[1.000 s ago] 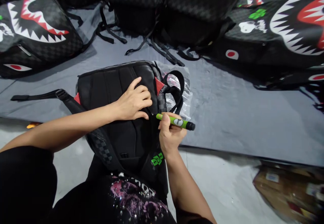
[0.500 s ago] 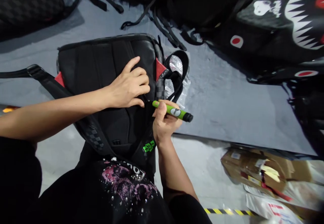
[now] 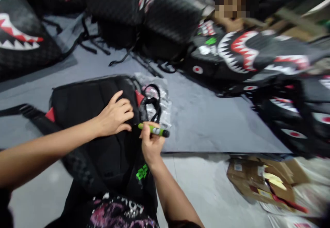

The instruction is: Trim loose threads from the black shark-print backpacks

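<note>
A black backpack (image 3: 79, 100) lies back panel up on the grey table, its straps hanging toward my body. Spread on that panel, my left hand (image 3: 116, 116) presses down with its fingers apart. My right hand (image 3: 152, 143) grips a green marker pen (image 3: 152, 129) with a black end, at the backpack's right edge. The pen's tip points left at the bag beside my left thumb; whether it touches is too small to tell. Red triangular tabs show on both sides of the bag, and clear plastic wrap (image 3: 165, 100) lies under its right strap.
More black backpacks (image 3: 170, 21) line the table's (image 3: 206, 125) far side, and shark-mouth ones (image 3: 239, 52) stand at the right. A person is partly visible at the back right. Cardboard boxes (image 3: 247, 178) and white bags rest on the floor at right.
My view has tilted up and right, showing more backpacks and a person at the back. Both hands keep nearly the same places on the backpack, the marker pen still held.
</note>
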Demonstrator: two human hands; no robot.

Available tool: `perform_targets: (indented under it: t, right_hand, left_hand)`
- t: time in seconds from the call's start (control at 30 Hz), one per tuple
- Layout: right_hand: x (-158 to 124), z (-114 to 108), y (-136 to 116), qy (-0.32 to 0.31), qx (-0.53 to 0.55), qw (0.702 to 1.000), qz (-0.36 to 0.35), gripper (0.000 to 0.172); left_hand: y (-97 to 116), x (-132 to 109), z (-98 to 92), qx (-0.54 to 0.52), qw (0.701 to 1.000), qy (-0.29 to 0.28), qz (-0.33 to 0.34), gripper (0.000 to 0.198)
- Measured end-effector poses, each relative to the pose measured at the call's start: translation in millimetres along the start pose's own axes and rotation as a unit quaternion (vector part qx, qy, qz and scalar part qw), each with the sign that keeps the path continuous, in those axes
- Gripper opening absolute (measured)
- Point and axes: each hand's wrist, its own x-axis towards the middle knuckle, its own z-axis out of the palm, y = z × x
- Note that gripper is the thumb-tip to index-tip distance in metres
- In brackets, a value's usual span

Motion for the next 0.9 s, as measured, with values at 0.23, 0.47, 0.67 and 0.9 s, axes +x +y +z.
perform_targets:
  t: [0.23,0.47,0.67,0.9]
  right_hand:
    - [4.0,5.0,-2.8,-0.01,-0.002,1.0,-0.027,0.025]
    - [5.4,1.6,-5.5,-0.017,0.004,0.999,-0.05,0.023]
    - [-9.6,-17.6,-23.0,-0.02,0.09,0.994,-0.063,0.02]
    - [-9.9,-64.5,-86.9,-0.016,0.103,0.961,-0.255,0.033]
  left_hand:
    - [-1.2,-4.4,0.4,-0.001,1.0,0.005,-0.01,0.023]
    - [-11.3,1.8,-6.5,0.061,0.996,-0.011,0.06,0.026]
    - [8.7,10.9,-27.2,0.194,0.968,0.118,0.106,0.037]
    - [81.7,5.9,-96.8,0.303,0.932,0.195,-0.021,0.042]
